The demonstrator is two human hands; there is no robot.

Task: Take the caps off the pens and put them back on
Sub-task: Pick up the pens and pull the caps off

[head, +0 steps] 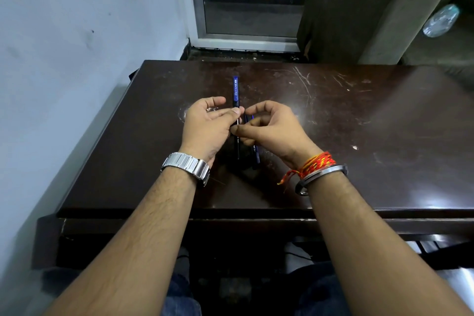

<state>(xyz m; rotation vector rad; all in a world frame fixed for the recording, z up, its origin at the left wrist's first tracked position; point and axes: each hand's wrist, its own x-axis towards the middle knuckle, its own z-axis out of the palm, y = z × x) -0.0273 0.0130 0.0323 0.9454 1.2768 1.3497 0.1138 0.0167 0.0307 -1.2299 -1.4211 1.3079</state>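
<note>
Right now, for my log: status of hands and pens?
Left hand and right hand pinch the Octane pen. Capped or not: unclear. Second pen on table beneath right hand.

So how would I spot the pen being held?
Over the dark brown table, look where the left hand and right hand meet. The held pen pokes out beyond them; unlike the other pen lying under the right hand, its blue end reads OCTANE.

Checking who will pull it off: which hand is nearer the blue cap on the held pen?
Left. The left hand pinches the pen just below the blue cap; the right hand pinches it lower down, nearer the person.
</note>
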